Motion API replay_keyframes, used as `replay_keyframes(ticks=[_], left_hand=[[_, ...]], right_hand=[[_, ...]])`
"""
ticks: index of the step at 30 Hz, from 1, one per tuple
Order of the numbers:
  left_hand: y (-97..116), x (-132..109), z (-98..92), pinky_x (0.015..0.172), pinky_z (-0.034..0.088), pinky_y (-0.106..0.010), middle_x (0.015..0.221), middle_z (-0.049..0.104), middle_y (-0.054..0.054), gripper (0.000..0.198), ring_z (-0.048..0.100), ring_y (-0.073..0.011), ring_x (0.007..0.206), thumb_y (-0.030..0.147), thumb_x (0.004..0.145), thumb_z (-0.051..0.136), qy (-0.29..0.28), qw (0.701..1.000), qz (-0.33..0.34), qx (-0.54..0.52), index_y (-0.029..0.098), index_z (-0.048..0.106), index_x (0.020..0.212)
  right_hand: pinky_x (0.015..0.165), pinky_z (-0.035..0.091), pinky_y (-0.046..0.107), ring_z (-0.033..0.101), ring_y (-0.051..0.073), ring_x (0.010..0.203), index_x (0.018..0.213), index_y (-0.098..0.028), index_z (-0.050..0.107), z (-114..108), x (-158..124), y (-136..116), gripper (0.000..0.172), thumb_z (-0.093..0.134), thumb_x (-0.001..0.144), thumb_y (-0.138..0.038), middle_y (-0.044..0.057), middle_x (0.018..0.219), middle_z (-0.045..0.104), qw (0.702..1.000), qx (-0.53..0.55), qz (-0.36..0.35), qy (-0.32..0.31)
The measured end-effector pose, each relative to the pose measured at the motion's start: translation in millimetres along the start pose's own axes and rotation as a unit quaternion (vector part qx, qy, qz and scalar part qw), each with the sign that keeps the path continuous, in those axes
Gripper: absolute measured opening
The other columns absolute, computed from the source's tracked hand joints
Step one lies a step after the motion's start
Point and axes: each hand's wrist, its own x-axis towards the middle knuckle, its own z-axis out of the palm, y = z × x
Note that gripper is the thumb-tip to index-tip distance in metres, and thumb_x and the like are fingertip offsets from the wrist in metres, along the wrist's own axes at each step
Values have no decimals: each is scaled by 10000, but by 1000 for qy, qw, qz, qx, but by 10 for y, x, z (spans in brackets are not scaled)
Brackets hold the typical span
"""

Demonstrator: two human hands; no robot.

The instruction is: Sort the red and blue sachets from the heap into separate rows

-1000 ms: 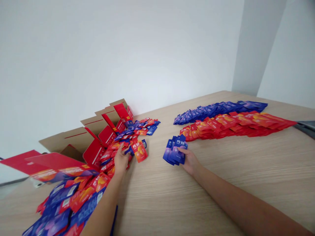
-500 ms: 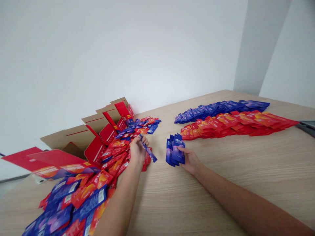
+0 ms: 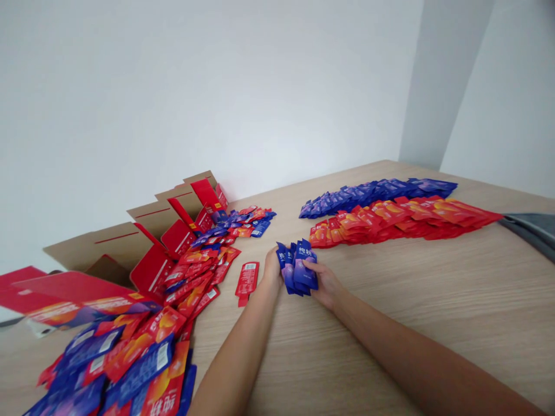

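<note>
My right hand point(image 3: 324, 283) grips a fanned bundle of blue sachets point(image 3: 299, 269) upright on the wooden table point(image 3: 390, 323). My left hand point(image 3: 271, 270) is closed against the bundle's left side, its fingers on the blue sachets there. A loose pile of red and blue sachets point(image 3: 203, 266) spreads out to the left. Two red sachets point(image 3: 247, 278) lie apart from that pile, just left of my left hand.
Flattened red and brown cardboard boxes point(image 3: 143, 242) stand behind the pile at the wall. At the far right run a row of blue sachets point(image 3: 377, 193) and a row of red sachets point(image 3: 407, 218). A grey object point(image 3: 531, 225) sits at the right edge.
My left hand lifted a blue sachet out of the loose pile and carried it right to the bundle in my right hand. The red sachets now lie alone beside the pile.
</note>
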Motion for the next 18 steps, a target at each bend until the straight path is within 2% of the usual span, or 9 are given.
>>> replay_keyframes(ticks=[2, 5, 7, 10, 13, 18], left_hand=[[-29, -109, -84, 710, 535, -338, 698, 668, -63, 318, 662, -212, 763, 448, 786, 527, -12, 999, -21, 29, 141, 598, 742], [-68, -295, -251, 719, 539, -332, 849, 707, -83, 372, 669, -216, 832, 478, 773, 590, -90, 988, -54, 115, 130, 614, 904], [-82, -394, -346, 716, 539, -323, 901, 710, -79, 405, 673, -213, 837, 412, 706, 700, -136, 972, -50, 186, 139, 596, 986], [-107, -464, -428, 664, 543, -330, 790, 713, -60, 520, 691, -210, 710, 357, 634, 771, -175, 951, -60, 247, 148, 540, 1051], [-173, -459, -463, 534, 524, -301, 626, 686, -37, 554, 665, -197, 532, 446, 629, 750, -209, 946, -73, 237, 148, 486, 1014], [-303, -468, -487, 350, 417, -215, 493, 633, 11, 582, 567, -158, 350, 552, 624, 694, -207, 954, -37, 215, 177, 413, 968]], right_hand=[[668, 527, 316, 655, 180, 667, 835, -210, 635, -16, 31, 2, 233, 720, 620, -178, 8, 740, 708, 999, 10, -39, 24], [675, 521, 302, 652, 169, 683, 898, -238, 616, -20, 55, 5, 359, 740, 574, -145, -25, 775, 711, 992, 0, -116, 51], [691, 516, 298, 651, 167, 703, 955, -252, 601, -15, 50, 12, 454, 751, 545, -127, -40, 799, 710, 987, -21, -147, 60], [702, 509, 295, 648, 168, 726, 1021, -269, 583, -2, 14, 26, 537, 762, 535, -129, -50, 821, 706, 983, -54, -162, 64], [701, 504, 282, 642, 165, 737, 1060, -282, 575, 23, -35, 27, 585, 771, 532, -123, -58, 818, 702, 981, -70, -170, 56], [701, 502, 279, 641, 157, 718, 1052, -290, 586, 68, -97, 10, 598, 779, 517, -105, -66, 828, 706, 984, -71, -160, 41]])
